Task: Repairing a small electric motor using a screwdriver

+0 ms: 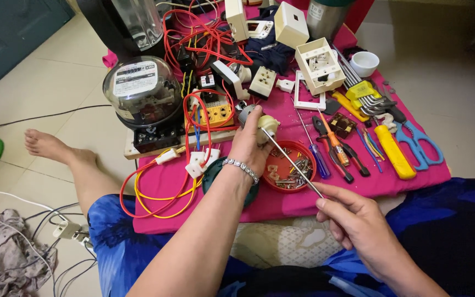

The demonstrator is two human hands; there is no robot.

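Steadying a cream lamp socket (pixel 268 124) in the left hand (pixel 248 146), above the pink cloth (pixel 358 181) | right hand (pixel 353 220) pinching a screwdriver (pixel 291 161), tip angled into socket | red screw dish (pixel 287 171) close underneath, within reach

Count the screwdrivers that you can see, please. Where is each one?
3. One screwdriver is in the right hand, its tip at the cream part in the left hand. A blue-handled one and an orange-handled one lie on the pink cloth. Clutter may hide others.

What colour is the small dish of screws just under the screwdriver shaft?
Red. The dish shows clearly in the head view, resting on the pink cloth.
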